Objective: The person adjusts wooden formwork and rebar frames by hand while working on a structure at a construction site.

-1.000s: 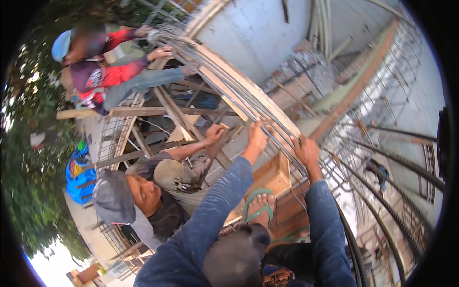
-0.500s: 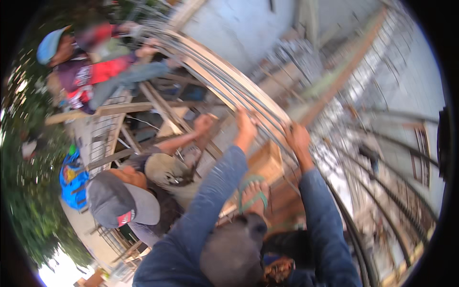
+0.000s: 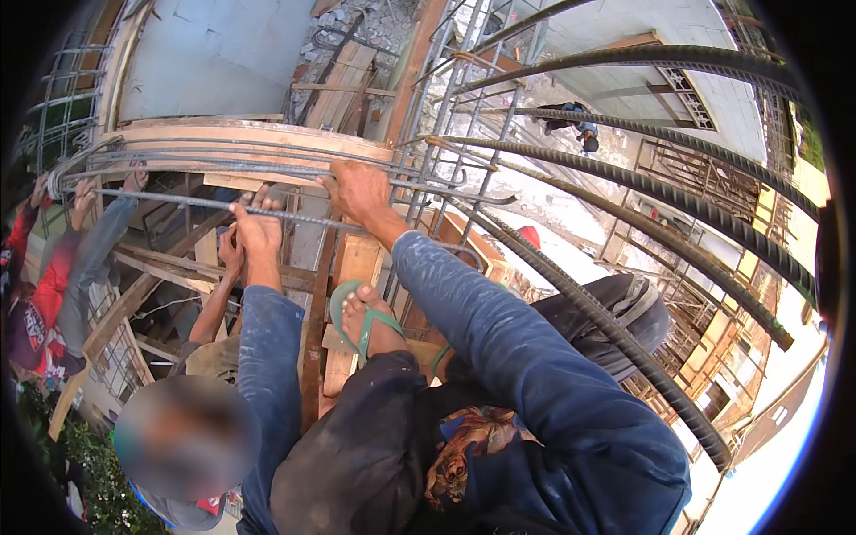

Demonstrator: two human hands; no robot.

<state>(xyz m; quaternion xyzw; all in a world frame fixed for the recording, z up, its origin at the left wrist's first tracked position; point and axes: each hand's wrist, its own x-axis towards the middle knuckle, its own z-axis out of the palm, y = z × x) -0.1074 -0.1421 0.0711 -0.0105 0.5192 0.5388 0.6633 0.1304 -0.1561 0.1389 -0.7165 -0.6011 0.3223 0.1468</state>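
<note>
Rebar (image 3: 178, 199) clamped in the left hand (image 3: 258, 234) could drop nearward if released (right hand (image 3: 361, 194): grip, cannot tell).

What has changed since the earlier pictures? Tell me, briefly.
The view has swung right: the bars now run nearly level across the picture instead of slanting, and the red-sleeved worker has shifted to its left edge. The left hand and right hand stay on the bars.
</note>
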